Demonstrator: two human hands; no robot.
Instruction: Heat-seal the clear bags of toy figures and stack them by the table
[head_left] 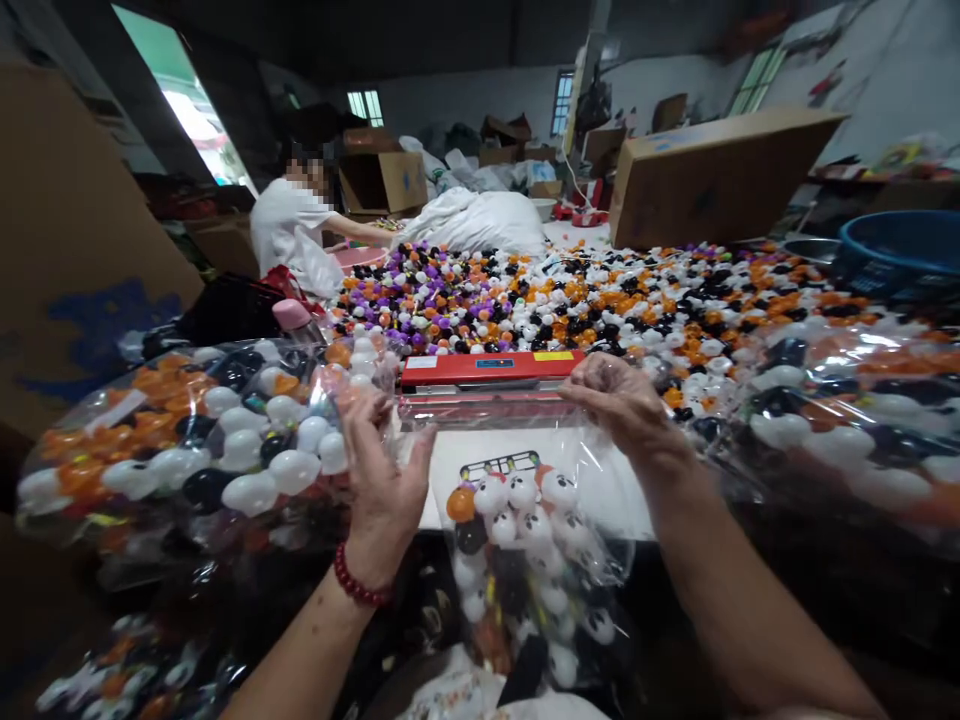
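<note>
A clear plastic bag (525, 570) filled with white, orange and black ball-shaped pieces, some with printed faces, hangs in front of me. Its flat top edge lies along a red impulse sealer (491, 370). My right hand (626, 415) pinches the bag's top corner at the sealer's right end. At the left end, my left hand (379, 490), wearing a dark red bead bracelet (356, 580), is raised with thumb and fingers apart, near the bag's other top corner. A black plastic frame piece (499, 465) shows near the bag's upper part.
Filled clear bags lie at left (247, 450) and right (847, 430). Behind the sealer spreads a heap of coloured pieces (555, 300). A person in a white shirt (292, 225) sits at back left. A cardboard box (720, 180) and blue tub (900, 250) stand at right.
</note>
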